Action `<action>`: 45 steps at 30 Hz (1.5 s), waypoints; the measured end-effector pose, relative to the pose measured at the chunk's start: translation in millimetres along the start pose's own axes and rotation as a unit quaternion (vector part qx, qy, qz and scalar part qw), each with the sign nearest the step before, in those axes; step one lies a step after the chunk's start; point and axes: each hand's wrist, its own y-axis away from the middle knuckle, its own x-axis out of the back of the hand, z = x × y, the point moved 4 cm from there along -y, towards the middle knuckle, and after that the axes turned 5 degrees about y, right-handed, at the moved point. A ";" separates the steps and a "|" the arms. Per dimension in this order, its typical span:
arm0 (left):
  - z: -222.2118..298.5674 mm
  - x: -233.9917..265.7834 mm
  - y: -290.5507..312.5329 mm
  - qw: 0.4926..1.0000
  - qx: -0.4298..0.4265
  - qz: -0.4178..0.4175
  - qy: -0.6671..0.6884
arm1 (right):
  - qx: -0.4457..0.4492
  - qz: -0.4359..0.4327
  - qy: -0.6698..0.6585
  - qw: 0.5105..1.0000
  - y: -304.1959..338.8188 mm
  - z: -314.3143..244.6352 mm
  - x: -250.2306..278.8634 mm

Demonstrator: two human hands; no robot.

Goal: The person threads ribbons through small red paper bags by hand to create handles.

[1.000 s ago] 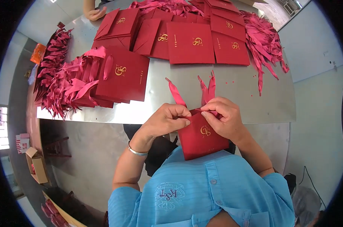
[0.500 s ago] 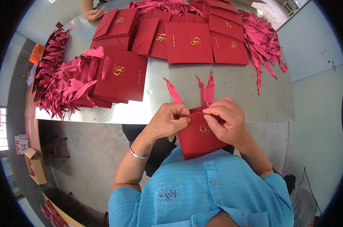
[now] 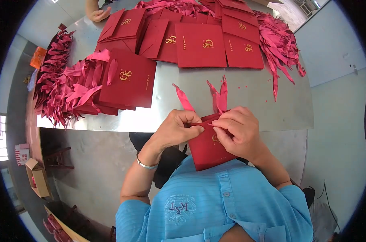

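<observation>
A small dark red paper bag (image 3: 205, 151) with a gold emblem leans against my front, just off the table's near edge. My left hand (image 3: 177, 128) is closed on the upper left corner of the bag, thumb over its front. My right hand (image 3: 239, 131) pinches at the top edge, where a small pink tip of ribbon shows beside the fingertips; the rest of it is hidden. Pink ribbon ends (image 3: 219, 99) rise from behind the bag's mouth, and another pink ribbon (image 3: 184, 99) stands up by my left hand.
Flat red bags (image 3: 201, 46) lie across the metal table (image 3: 231, 107). Bags with ribbon handles (image 3: 128, 78) are stacked at the left, and a heap of loose pink ribbons (image 3: 278, 44) lies at the right. Another person's hand (image 3: 100, 15) rests at the far left.
My right hand has shifted slightly left along the bag's top edge, and a pink ribbon tip now shows at its fingers. My left hand keeps its hold.
</observation>
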 end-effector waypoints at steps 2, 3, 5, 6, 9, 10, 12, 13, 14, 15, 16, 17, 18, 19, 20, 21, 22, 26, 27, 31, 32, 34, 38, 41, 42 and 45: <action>-4.2 0.8 -0.7 1.000 -0.010 0.007 -0.016 | 0.025 -0.004 0.034 0.999 -1.1 -4.5 0.2; -3.9 -0.1 -1.6 0.999 -0.019 0.012 -0.032 | 0.024 -0.005 0.035 0.999 -0.4 -4.2 -0.3; 0.7 -2.6 -2.0 0.999 -0.013 0.017 -0.037 | 0.019 -0.003 0.029 0.999 0.1 -2.6 -0.9; 2.7 -3.0 -1.0 0.999 -0.006 0.025 -0.044 | 0.019 -0.004 0.028 0.999 0.1 -2.7 -0.9; 0.6 -2.7 -2.0 1.000 -0.012 0.015 -0.019 | 0.014 -0.019 0.019 1.000 0.5 -2.5 -2.0; 1.5 -2.7 -2.3 1.000 -0.013 0.015 -0.018 | 0.014 -0.024 0.010 1.000 1.6 -2.9 -2.7; 3.5 -3.0 -2.7 1.000 0.006 0.011 0.001 | 0.015 -0.029 0.001 0.999 3.5 -4.2 -4.1; 2.3 -1.7 -3.2 1.000 0.005 0.011 0.001 | 0.018 -0.034 -0.003 0.999 4.3 -5.5 -5.5; 0.0 -0.4 -3.8 1.000 0.004 0.001 -0.012 | 0.021 -0.039 -0.007 0.999 4.8 -6.8 -6.8; -1.5 0.0 -4.4 1.000 0.003 -0.009 -0.026 | 0.021 -0.039 -0.007 0.999 5.3 -7.4 -7.8; -1.2 0.4 -4.6 1.000 0.003 -0.009 -0.025 | 0.029 -0.036 -0.006 0.999 5.8 -8.6 -8.6; -0.7 0.4 -4.3 1.000 0.013 -0.009 -0.027 | 0.037 -0.033 -0.005 0.999 6.2 -9.5 -9.5; 0.1 -0.1 -4.2 0.999 0.023 -0.009 -0.029 | 0.037 -0.034 -0.005 0.999 6.2 -8.9 -10.7; 1.2 -0.5 -4.2 0.999 0.023 -0.010 -0.029 | 0.039 -0.031 -0.003 0.999 6.2 -7.8 -12.1; 2.4 -1.3 -4.1 0.999 0.020 -0.014 -0.025 | 0.042 -0.029 -0.001 0.999 6.6 -7.2 -13.1; 3.6 -1.5 -4.0 0.999 0.016 -0.017 -0.022 | 0.043 -0.029 -0.001 0.999 6.8 -6.6 -14.0; 4.2 -0.5 -3.9 0.999 0.016 -0.017 -0.022 | 0.038 -0.024 0.001 0.999 7.2 -5.7 -14.3; 5.4 0.6 -3.8 0.998 0.059 -0.019 0.005 | 0.016 -0.012 0.004 1.000 8.9 -3.1 -14.7; 5.6 1.2 -3.3 0.997 0.076 -0.010 0.010 | 0.016 -0.012 0.004 1.000 8.2 -3.3 -14.6; 3.5 2.8 -1.7 0.998 0.070 -0.009 0.008 | 0.001 -0.025 0.005 1.000 6.7 -3.6 -16.8; 3.0 3.3 -0.9 0.998 0.067 -0.008 0.008 | -0.005 -0.027 0.007 1.000 6.6 -3.9 -17.9; 4.2 1.9 -2.6 0.998 0.064 -0.011 0.007 | -0.008 -0.028 0.016 0.999 6.5 -4.0 -16.7; 5.7 3.3 -1.2 0.998 0.054 -0.013 -0.003 | -0.006 -0.030 0.048 0.998 3.1 -9.3 -17.9; 2.9 4.9 -2.2 0.998 0.056 -0.004 -0.013 | 0.010 -0.040 0.104 0.994 3.3 -13.2 -21.3; 2.0 5.0 -2.3 0.998 0.058 0.004 -0.014 | 0.010 -0.039 0.104 0.994 3.4 -14.5 -21.6; 1.8 4.0 -2.5 0.998 0.054 0.012 -0.022 | 0.022 -0.064 0.147 0.987 3.3 -19.6 -24.3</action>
